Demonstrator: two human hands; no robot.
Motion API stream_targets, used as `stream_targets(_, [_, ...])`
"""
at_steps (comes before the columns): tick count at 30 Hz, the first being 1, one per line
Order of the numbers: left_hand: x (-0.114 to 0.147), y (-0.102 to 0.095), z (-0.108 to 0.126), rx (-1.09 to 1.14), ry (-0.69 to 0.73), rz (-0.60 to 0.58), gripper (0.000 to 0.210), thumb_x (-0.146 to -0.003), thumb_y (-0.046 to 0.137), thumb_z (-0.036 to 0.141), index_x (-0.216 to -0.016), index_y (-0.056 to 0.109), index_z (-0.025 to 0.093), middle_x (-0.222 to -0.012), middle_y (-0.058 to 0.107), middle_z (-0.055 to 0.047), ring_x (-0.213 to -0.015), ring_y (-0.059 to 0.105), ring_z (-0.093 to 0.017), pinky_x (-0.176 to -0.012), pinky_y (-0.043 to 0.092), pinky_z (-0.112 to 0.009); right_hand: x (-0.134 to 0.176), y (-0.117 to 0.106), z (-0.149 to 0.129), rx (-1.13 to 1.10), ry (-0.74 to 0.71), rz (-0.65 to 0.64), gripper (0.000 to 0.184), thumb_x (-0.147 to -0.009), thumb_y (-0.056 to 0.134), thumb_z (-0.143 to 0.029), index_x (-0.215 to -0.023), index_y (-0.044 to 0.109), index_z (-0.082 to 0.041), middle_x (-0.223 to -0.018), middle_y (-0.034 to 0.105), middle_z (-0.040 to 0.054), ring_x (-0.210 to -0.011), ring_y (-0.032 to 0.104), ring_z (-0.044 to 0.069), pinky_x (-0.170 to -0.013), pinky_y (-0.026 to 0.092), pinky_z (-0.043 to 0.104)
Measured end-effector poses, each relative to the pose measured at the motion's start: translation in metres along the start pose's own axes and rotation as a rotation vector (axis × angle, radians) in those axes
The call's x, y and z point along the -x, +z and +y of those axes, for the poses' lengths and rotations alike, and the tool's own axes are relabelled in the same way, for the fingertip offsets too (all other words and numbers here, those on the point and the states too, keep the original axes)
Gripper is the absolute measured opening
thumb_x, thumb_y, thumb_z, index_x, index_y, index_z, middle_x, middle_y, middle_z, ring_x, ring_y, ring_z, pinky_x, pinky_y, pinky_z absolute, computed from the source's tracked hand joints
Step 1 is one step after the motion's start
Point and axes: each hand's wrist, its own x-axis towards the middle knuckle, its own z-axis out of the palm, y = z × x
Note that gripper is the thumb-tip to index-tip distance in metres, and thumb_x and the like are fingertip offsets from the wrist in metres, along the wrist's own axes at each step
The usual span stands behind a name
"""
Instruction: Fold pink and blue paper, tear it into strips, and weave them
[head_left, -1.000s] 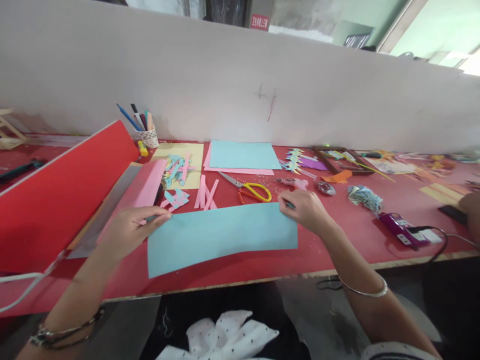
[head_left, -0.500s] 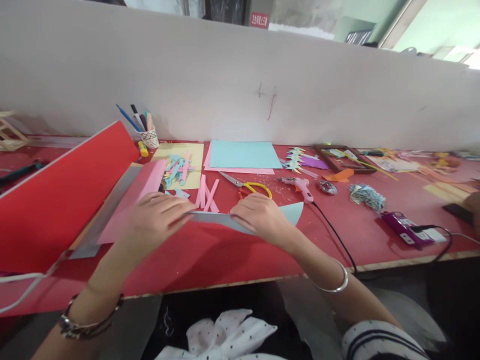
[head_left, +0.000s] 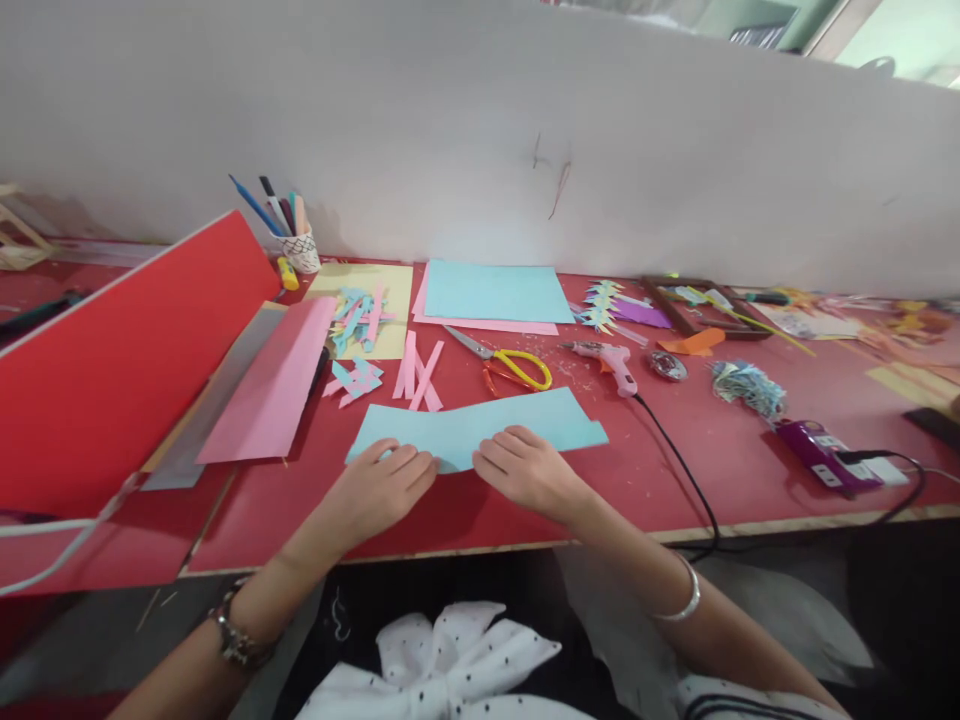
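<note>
A long light-blue strip of paper (head_left: 480,425) lies crosswise in front of me, its near edge between the fingers of both hands. My left hand (head_left: 386,490) is closed on that edge left of the middle, fingers curled. My right hand (head_left: 529,475) grips the same edge a little to the right, with its fingers bent over the paper. The thumbs are hidden. Just beyond the paper lie scissors (head_left: 517,370) with yellow and red handles, spread apart, and several narrow pink paper strips (head_left: 424,375).
On the left lean a red board (head_left: 142,370) and a pink sheet (head_left: 274,385). Blue paper (head_left: 495,292) lies at the back. A pink glue gun (head_left: 611,360), its black cord (head_left: 679,465) and a purple power strip (head_left: 821,455) are right. A pen cup (head_left: 300,248) stands back left.
The blue paper, earlier seen nearly edge-on, now shows its broad face. My left hand has moved right and down, closer to my right hand. The whole view has shifted slightly.
</note>
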Motion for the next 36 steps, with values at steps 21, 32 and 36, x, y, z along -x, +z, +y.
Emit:
stream_targets(21, [0.009,0.028,0.017,0.685,-0.423,-0.469,0.018,-0.078,0.054,0.019,-0.095,0.055,0.016,-0.095,0.059,-0.005,-0.088,0.055,-0.018,-0.076,0.046,-0.029,0.012,0.02,-0.015,-0.479,0.366,-0.392,0.013,-0.08,0.052,-0.025,-0.089,0.06,-0.02,-0.089,0.06,0.0036,-0.08,0.051,0.016,-0.068,0.039,0.027])
stream_targets(32, [0.021,0.018,0.015,0.812,-0.674,-0.635,0.013,-0.08,0.049,0.03,-0.081,0.056,0.019,-0.081,0.062,-0.002,-0.077,0.059,-0.017,-0.066,0.044,-0.026,0.018,0.008,-0.034,-0.565,0.526,-0.326,0.025,-0.075,0.057,-0.036,-0.092,0.058,-0.018,-0.095,0.057,0.007,-0.087,0.05,0.017,-0.074,0.04,0.029])
stream_targets(36, [0.017,0.015,0.007,0.974,-0.7,-0.556,0.021,-0.081,0.043,0.03,-0.067,0.054,0.019,-0.067,0.061,0.002,-0.063,0.056,-0.013,-0.059,0.042,-0.023,0.014,0.013,-0.037,-0.43,0.406,-0.152,0.016,-0.078,0.054,-0.031,-0.089,0.057,-0.02,-0.091,0.058,0.0052,-0.085,0.051,0.016,-0.082,0.036,0.033])
